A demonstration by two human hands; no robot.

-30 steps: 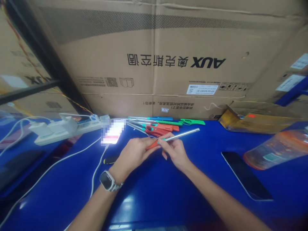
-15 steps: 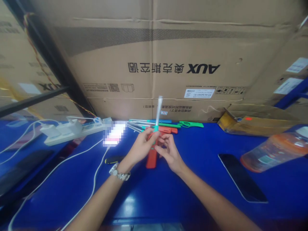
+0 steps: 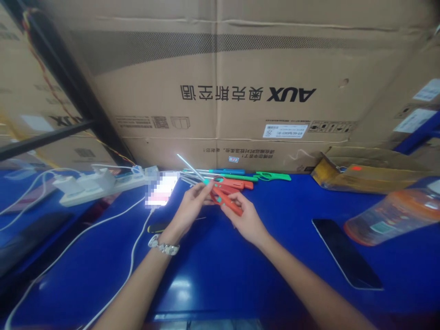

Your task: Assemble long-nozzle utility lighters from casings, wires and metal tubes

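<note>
Foreground: Where the blue table (image 3: 220, 293) extends toward the camera, a silver band (image 3: 168, 249) circles the left wrist; a dark phone (image 3: 345, 254) lies flat on the right side.
Right hand (image 3: 247, 220): grasps the butt of the handle between thumb and fingers.
Left hand (image 3: 190, 201): pinches the teal collar (image 3: 207, 181); its far-side fingers are partly hidden.
Orange-red lighter (image 3: 231, 204): held in both hands in front of the lighter pile, tilted, its metal tube (image 3: 188, 164) pointing up and to the left. Clearance above the table cannot be told.
Handling: probably light and stiff; the plastic handle should grip well, while the slender tube is likely smoother and easier to bend.
Hold point: best taken by the handle, clear of the trigger opening, with the collar as second support.
Screwdriver-like tool (image 3: 160, 227): lies on the table, just beside the left wrist.
Lighter pile (image 3: 240, 184): red, blue and green handles, lying beyond the hands.
Background: a large carton (image 3: 220, 68) with inverted print stands behind the pile.
</note>
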